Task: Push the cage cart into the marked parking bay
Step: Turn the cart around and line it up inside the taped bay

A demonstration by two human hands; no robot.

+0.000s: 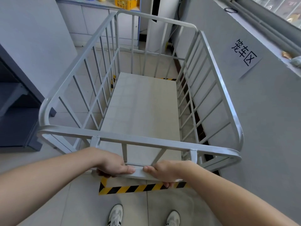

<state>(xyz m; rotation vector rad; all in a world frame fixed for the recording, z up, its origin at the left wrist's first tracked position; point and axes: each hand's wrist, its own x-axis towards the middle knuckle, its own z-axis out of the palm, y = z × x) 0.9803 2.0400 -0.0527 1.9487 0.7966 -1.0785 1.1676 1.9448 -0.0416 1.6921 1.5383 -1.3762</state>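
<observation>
A dark blue-grey cabinet (pixel 17 111) stands on the tiled floor at the left, just beside the near left corner of the cage cart (pixel 143 141). The left hand (pixel 114 165) has its fingers curled under the cart's handle bar (pixel 139 173), with the thumb laid along the top. The white barred cart holds nothing on its pale deck. Yellow-and-black hazard tape (pixel 130 189) marks a floor corner directly below the handle, and more tape shows through the bars at the cart's far end. The right hand (pixel 164 170) wraps the same bar in the same way, its thumb near the left thumb but apart from it. The cart's right side runs close along a grey wall (pixel 268 128) bearing a paper sign (pixel 244 53) that reads 笼车区.
</observation>
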